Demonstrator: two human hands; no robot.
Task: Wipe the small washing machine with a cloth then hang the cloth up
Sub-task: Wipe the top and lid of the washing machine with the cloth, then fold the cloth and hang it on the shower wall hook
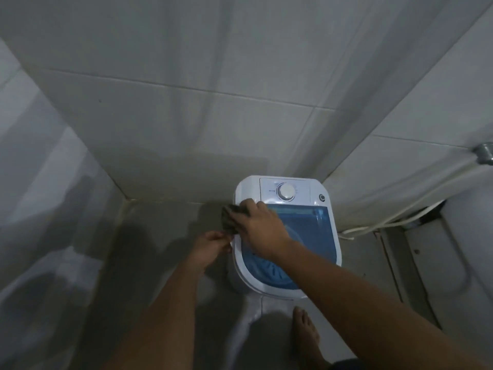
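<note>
A small white washing machine point(324, 209) with a translucent blue lid and a round white dial stands on the floor in a tiled corner. My right hand point(260, 224) presses a dark cloth point(229, 217) against the machine's upper left edge; the cloth hangs partly over the side. My left hand point(212, 245) grips the machine's left rim just below the cloth, fingers curled on the white edge.
Tiled walls point(186, 116) close in behind and on both sides. A white hose point(394, 220) runs along the right wall toward a grey pipe fitting point(484, 153). A bare foot point(305, 332) stands on the wet floor in front of the machine.
</note>
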